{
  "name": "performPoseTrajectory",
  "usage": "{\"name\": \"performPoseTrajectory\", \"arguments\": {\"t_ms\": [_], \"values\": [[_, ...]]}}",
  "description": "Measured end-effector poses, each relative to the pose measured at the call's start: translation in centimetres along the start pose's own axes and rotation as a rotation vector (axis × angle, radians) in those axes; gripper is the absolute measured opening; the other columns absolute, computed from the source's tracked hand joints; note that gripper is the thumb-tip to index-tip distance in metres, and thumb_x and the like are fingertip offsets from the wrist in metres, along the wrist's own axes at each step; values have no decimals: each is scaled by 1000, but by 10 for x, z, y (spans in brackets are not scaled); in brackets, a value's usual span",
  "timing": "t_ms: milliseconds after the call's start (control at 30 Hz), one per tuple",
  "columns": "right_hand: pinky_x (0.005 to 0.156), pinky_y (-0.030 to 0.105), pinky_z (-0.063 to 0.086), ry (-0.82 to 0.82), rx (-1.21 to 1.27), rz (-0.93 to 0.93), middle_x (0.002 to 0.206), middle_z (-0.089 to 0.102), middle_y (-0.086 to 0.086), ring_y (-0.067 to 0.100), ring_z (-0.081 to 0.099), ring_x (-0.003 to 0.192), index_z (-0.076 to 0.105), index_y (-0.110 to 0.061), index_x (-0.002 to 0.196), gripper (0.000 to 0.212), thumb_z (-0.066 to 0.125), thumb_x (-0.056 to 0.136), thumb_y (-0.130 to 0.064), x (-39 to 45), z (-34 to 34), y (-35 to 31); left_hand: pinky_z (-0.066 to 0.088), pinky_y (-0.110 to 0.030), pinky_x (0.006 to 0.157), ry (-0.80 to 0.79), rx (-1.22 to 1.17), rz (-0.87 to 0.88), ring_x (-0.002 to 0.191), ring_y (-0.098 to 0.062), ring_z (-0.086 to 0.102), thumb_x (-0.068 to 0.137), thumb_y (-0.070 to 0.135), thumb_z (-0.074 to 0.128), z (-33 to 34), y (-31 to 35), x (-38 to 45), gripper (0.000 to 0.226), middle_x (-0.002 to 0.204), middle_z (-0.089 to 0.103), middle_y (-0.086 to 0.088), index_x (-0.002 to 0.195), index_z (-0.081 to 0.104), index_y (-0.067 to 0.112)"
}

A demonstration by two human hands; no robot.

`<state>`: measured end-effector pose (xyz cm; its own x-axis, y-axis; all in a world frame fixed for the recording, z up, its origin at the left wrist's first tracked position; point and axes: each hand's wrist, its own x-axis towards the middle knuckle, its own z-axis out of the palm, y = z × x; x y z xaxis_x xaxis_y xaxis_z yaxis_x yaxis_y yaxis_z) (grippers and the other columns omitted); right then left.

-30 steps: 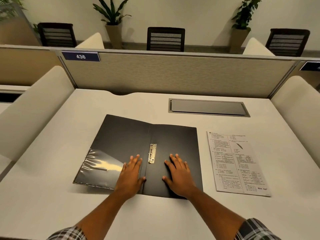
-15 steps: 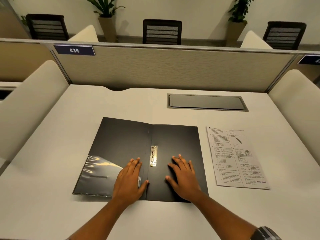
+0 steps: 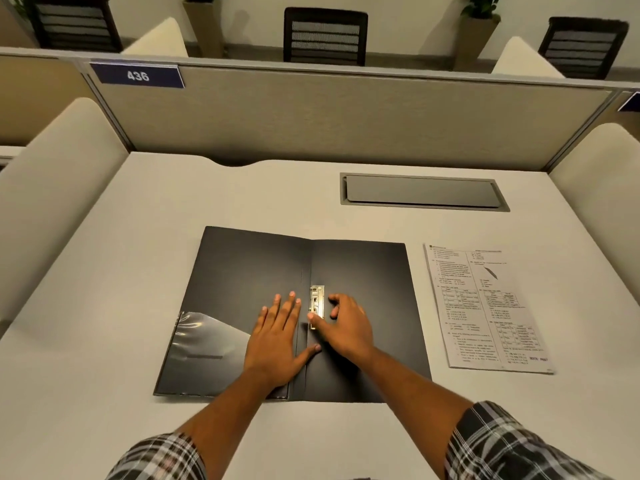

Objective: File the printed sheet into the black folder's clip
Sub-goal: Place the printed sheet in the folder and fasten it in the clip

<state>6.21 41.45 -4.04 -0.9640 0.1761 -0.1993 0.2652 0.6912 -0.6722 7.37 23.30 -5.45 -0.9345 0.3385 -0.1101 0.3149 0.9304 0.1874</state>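
Observation:
The black folder (image 3: 249, 271) lies open and flat on the white desk in front of me. A metal clip (image 3: 317, 303) runs along its spine, and a clear plastic pocket (image 3: 204, 344) covers the lower part of its left flap. My left hand (image 3: 278, 341) rests flat on the left flap beside the spine, fingers spread. My right hand (image 3: 346, 323) sits on the right flap with its thumb touching the lower part of the clip and its fingers curled near the clip's right edge. The printed sheet (image 3: 485, 306) lies flat on the desk, right of the folder and apart from it.
A grey cable hatch (image 3: 422, 192) is set into the desk behind the folder. A fabric partition (image 3: 311, 116) with a "436" label (image 3: 138, 76) closes the back. Cream side dividers (image 3: 52, 195) stand left and right. Chairs and potted plants stand beyond the partition.
My right hand has slid left across the right flap onto the clip. My left hand has shifted slightly up along the spine. The camera has tilted further down.

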Motion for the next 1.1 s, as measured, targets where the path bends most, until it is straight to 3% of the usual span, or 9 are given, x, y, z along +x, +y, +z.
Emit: {"name": "performPoseTrajectory", "arguments": {"t_ms": [233,533,700,833,1100], "values": [[80,25,50,26,-66,-49,110,57,-14,6,54,98,53,-34,135,72,69,75,-70,-4,0,2,7,-46,124,19,-61,3,151,-17,-14,85,85,22,9,-2,-2,97,166,-9,6,156,-6,25],[91,31,52,33,-190,-91,122,58,-11,5,50,104,45,-34,141,74,63,80,-72,1,10,5,9,-48,123,53,-108,-5,152,-18,-10,87,82,23,12,-2,-3,95,166,-6,5,157,-4,25],[100,36,49,-1,-155,-54,124,56,-9,12,52,114,41,-30,146,77,67,83,-65,3,15,4,11,-50,123,51,-117,-7,152,-18,-10,87,82,25,13,-3,-3,95,166,-5,4,157,-4,25],[99,36,49,-13,-100,-38,115,54,-14,8,51,108,46,-33,142,73,72,81,-62,3,12,5,11,-49,123,44,-110,-9,152,-18,-10,86,82,24,14,-3,-3,95,166,-6,4,157,-5,25],[104,37,47,-44,-111,-29,126,56,-8,12,52,116,46,-31,142,70,77,83,-52,3,10,-2,9,-49,124,40,-106,-15,152,-19,-12,85,84,22,13,-2,-3,96,166,-7,4,157,-4,25]]}}
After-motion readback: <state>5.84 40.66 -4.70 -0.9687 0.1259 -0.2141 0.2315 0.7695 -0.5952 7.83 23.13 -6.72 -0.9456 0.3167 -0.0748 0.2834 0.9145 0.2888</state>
